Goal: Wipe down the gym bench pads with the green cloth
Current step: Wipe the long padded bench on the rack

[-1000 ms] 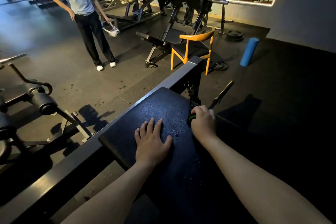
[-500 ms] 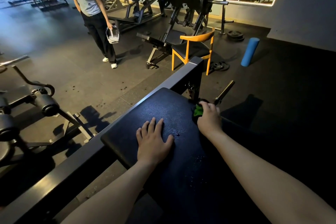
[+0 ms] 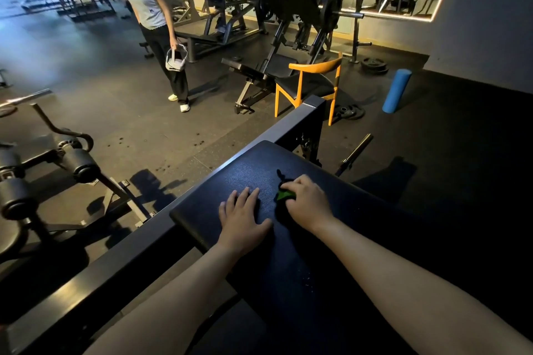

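Two hands are set on the bench pad [image 3: 251,170], the left hand [image 3: 243,215] laid flat with fingers straight, the green cloth [image 3: 284,195] bunched mid-pad under the curled fingers of the right hand [image 3: 307,202]; wiping is judged underway, and a pressed sweep across the rest is called for.

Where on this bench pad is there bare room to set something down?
The pad is bare at its far end, between the hands and the grey frame. The middle is crowded: the left hand lies flat beside the right hand gripping the green cloth.
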Demonstrator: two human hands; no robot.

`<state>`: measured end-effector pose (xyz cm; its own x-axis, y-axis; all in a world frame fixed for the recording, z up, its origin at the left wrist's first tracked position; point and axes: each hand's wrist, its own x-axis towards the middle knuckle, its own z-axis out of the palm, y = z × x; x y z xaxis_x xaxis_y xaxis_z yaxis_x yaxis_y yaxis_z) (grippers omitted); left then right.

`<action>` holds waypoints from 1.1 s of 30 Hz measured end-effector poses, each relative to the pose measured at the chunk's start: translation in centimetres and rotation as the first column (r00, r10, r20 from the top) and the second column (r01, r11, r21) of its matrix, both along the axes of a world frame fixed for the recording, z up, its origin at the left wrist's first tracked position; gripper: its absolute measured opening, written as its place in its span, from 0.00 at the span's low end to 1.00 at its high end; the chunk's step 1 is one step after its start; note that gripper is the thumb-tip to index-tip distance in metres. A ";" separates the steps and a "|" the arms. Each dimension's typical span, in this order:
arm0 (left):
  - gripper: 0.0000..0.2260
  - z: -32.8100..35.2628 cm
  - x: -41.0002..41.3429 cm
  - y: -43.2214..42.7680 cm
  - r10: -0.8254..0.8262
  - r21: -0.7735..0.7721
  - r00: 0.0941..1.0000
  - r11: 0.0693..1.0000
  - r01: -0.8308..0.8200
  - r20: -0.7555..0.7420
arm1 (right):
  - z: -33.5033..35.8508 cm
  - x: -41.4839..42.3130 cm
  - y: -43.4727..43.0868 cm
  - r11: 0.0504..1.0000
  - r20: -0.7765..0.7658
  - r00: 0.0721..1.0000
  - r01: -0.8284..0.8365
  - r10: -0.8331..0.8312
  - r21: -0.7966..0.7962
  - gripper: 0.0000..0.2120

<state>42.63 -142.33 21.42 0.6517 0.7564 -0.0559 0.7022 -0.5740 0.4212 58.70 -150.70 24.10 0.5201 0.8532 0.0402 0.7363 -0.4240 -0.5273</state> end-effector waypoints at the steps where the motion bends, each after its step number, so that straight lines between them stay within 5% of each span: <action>1: 0.36 0.0 -0.6 -0.1 0.029 0.023 0.999 0.999 -0.029 -0.018 | 0.1 0.8 0.1 0.998 0.019 0.998 0.054 -0.054 0.014 0.22; 5: 0.36 -0.4 -3.2 -0.6 0.131 0.045 0.990 0.991 -0.129 -0.049 | -0.3 1.9 0.8 0.967 0.091 0.970 0.234 -0.225 -0.102 0.26; 10: 0.39 -0.9 -4.3 -0.8 0.103 0.069 0.993 0.993 -0.099 -0.060 | -0.8 -2.0 2.1 0.988 0.012 0.990 0.140 -0.139 -0.072 0.18; 17: 0.43 -1.4 -4.5 -0.6 0.094 0.098 0.995 0.991 -0.090 -0.041 | -0.9 -5.1 1.8 0.996 -0.018 0.996 -0.092 0.092 -0.008 0.20; 24: 0.44 -1.2 -5.2 -0.2 0.034 0.036 0.999 0.999 -0.035 0.037 | -1.1 -2.0 1.4 0.972 0.044 0.972 0.231 -0.229 -0.049 0.24; 29: 0.47 -0.6 -6.9 0.2 0.001 -0.038 0.985 0.999 0.006 0.172 | -1.5 -6.7 2.2 0.992 0.007 0.992 0.129 -0.129 0.013 0.20; 33: 0.45 -1.7 -9.6 -0.1 0.075 0.072 0.994 0.994 -0.080 0.076 | -1.8 -9.9 1.8 0.998 0.005 1.000 -0.025 0.025 0.049 0.19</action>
